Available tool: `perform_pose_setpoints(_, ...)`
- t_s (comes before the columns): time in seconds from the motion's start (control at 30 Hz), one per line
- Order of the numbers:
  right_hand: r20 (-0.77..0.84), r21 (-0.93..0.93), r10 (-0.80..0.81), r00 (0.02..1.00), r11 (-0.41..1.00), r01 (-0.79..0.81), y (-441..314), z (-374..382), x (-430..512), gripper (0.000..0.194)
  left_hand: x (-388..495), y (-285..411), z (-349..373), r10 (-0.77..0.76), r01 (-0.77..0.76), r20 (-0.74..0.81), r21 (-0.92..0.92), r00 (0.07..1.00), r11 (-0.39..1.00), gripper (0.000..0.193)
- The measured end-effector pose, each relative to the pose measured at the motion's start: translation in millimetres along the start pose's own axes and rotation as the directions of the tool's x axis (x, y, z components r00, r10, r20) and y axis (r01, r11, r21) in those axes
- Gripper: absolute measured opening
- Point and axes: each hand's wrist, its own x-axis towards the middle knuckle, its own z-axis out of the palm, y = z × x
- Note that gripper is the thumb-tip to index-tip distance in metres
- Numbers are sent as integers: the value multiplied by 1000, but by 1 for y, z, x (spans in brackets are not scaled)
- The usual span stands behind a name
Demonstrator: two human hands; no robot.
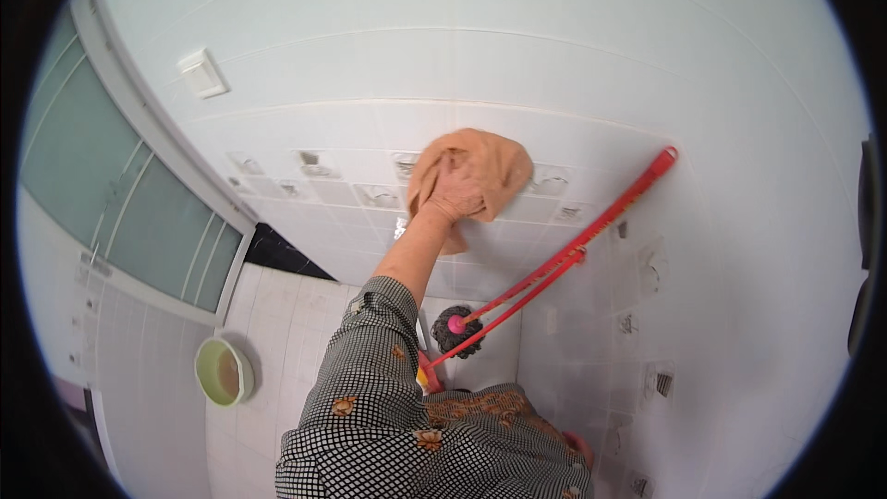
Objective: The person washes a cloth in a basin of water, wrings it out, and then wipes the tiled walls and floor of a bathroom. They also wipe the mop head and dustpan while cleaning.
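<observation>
My left hand [455,188] presses an orange cloth [502,166] against the white tiled wall [485,277]. The fingers are spread into the bunched fabric, and a corner hangs below the wrist. My left arm reaches up in a black-and-white checked sleeve with orange flowers. Low at the right side of my body, a small pinkish part that seems to be my right hand [579,448] shows beside the clothing. Most of it is hidden, so what it holds cannot be seen.
A mop with a red handle [589,232] and dark grey head [454,343] leans in the corner. Next to it is a thinner red-handled tool [506,312]. A green basin [223,372] with murky water stands on the floor. A frosted glass door [132,187] and light switch [202,74] are left.
</observation>
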Motion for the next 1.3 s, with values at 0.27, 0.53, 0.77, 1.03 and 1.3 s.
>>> perform_pose_setpoints(0.27, 112, -109, 1, 994, 994, 11, 32, -10, 42, 32, -44, -140, -13, -313, 316, -85, 17, 946, 949, 33)
perform_pose_setpoints(0.53, 125, -361, 1, 992, 932, 45, 0, 7, 53, 31, -58, -279, -36, -943, 892, -297, -371, 151, 260, 45)
perform_pose_setpoints(0.77, 171, -336, -44, 984, 937, 100, -31, 31, 47, 31, -18, -189, -34, -834, 820, -275, -200, 478, 536, 38)
perform_pose_setpoints(1.03, 166, -288, -62, 984, 951, 109, -26, 48, 22, 31, 26, -128, -83, 35, 14, -687, 66, 726, 998, 32)
perform_pose_setpoints(1.3, 115, -215, -108, 987, 968, 131, -19, 64, -37, 31, 63, -250, -185, -149, 451, -680, 290, 718, 844, 39)
